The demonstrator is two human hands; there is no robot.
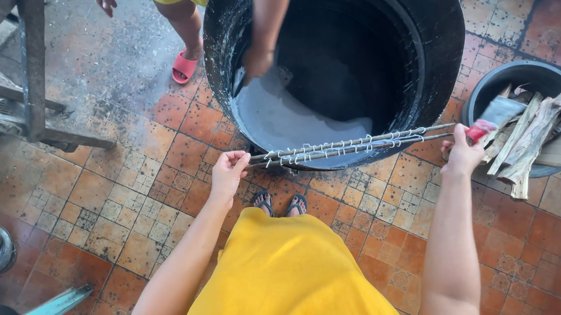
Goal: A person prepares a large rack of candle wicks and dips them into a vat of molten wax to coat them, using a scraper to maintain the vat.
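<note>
The bundle of thin rods [350,146] spans between both hands, long axis left-right: the left hand [228,170] pinches one end, the right hand [463,150] grips the other with a red-handled brush [494,116].

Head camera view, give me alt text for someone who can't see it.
A person in yellow holds a bundle of thin metal rods across a large black drum, left hand at one end, right hand at the other. Another person's hand reaches into the drum's grey liquid; a bucket of wood scraps stands on the tiled floor.

Head cam, steep downward, close.
</note>
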